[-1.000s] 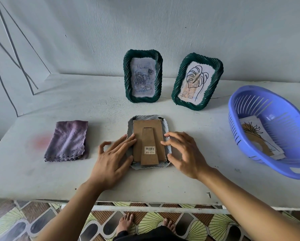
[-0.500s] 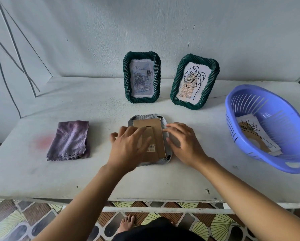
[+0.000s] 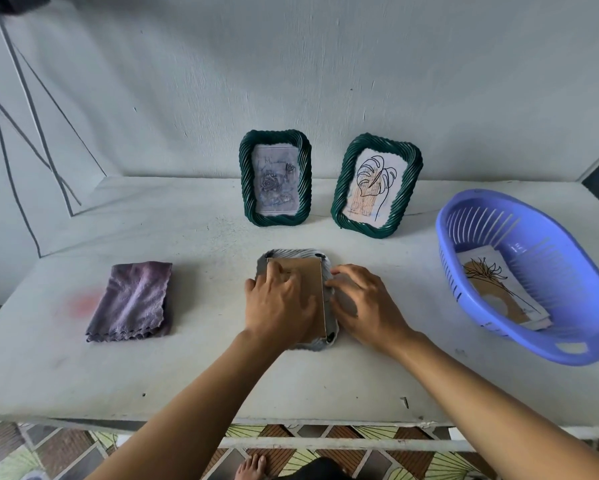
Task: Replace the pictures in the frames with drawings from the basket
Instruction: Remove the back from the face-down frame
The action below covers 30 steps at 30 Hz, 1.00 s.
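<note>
Directly under left hand (image 3: 280,308), frame (image 3: 309,277), face-down

A: Where are the frames?
B: Two green ones stand at the back of the surface (image 3: 187,375). The left frame (image 3: 245,178) holds a grey rose picture (image 3: 275,183). The right frame (image 3: 410,188), turned askew, holds a leaf drawing (image 3: 369,185). A grey frame (image 3: 293,254) lies face down before them, card back (image 3: 310,271) up.
A: The basket?
B: The blue basket (image 3: 568,237) is far right, and a plant drawing (image 3: 492,289) lies inside.
</note>
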Tool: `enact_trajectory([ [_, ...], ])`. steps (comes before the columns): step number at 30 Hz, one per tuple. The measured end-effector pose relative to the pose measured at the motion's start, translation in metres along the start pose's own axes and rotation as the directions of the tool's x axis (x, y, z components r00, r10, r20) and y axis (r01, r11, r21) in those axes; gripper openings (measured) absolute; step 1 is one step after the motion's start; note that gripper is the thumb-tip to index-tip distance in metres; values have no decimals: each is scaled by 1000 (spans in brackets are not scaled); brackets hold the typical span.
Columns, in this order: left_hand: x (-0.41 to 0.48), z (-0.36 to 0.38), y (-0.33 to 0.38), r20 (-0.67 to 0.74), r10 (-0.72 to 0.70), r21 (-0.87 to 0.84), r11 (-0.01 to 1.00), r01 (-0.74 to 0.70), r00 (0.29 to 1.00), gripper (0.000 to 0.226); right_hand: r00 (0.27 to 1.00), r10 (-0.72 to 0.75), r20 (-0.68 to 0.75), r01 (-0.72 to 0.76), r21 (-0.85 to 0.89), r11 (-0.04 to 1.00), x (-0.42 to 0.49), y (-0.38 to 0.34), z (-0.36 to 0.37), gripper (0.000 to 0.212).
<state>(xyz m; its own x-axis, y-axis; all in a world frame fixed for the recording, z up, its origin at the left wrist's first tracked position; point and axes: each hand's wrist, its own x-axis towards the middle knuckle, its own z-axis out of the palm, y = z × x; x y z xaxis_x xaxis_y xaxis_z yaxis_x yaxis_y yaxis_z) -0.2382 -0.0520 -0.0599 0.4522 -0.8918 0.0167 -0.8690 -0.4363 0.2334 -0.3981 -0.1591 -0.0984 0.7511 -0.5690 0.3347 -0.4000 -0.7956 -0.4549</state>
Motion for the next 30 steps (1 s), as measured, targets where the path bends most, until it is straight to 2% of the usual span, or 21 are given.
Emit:
enact_trajectory([
  [3, 5, -3, 1, 13, -4, -23, 1000, 4, 1000, 34, 1000, 5, 3, -5, 7, 1000, -1, 3, 1, 31],
  [9, 6, -15, -1, 26, -39, -249, 968, 44, 999, 25, 998, -10, 65, 12, -37, 999, -2, 3, 0, 45],
  [15, 2, -20, -3, 31, -104, -422, 900, 107, 994, 34, 994, -16, 112, 26, -85, 996, -2, 4, 2, 46],
  [25, 5, -16, -11, 69, -92, -450, 886, 113, 993, 36, 994, -15, 104, 20, -45, 999, -2, 3, 2, 45],
  [30, 7, -30, -14, -3, -58, -454, 890, 50, 998, 31, 994, -9, 111, 13, -42, 999, -2, 4, 2, 43],
])
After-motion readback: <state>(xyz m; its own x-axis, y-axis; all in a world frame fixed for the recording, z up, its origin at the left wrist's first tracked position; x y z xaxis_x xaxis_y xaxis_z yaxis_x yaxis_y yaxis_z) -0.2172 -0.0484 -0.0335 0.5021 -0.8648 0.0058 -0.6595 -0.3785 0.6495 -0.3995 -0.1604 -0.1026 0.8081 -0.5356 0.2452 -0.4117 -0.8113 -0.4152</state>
